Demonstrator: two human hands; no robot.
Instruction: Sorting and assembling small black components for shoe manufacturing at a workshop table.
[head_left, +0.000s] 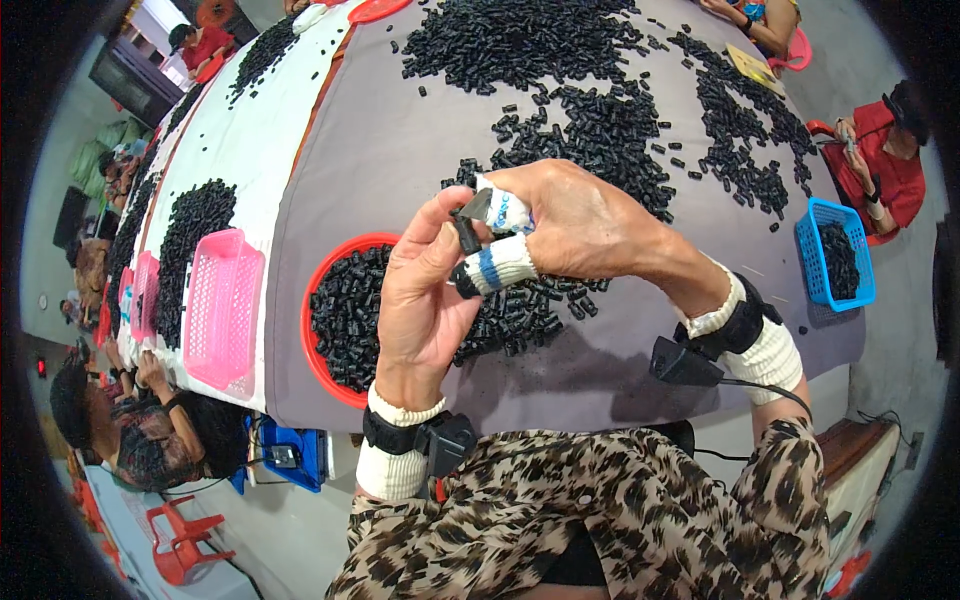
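Observation:
Just over the near edge of the grey-covered table, my two hands meet. My left hand pinches a small black cylindrical piece between thumb and fingers. Two fingers of my right hand are wrapped in white tape with blue marks. A short, grey, pointed knife blade sticks out from that hand's grip, against the top of the piece; its handle is hidden. Beneath my left hand stands a red basin filled with similar black pieces, and more of them lie loose beside it.
Large heaps of black pieces cover the grey table farther off. A blue basket holds some at the right. A pink basket stands on the white table at the left. Several people sit around both tables. A red chair stands lower left.

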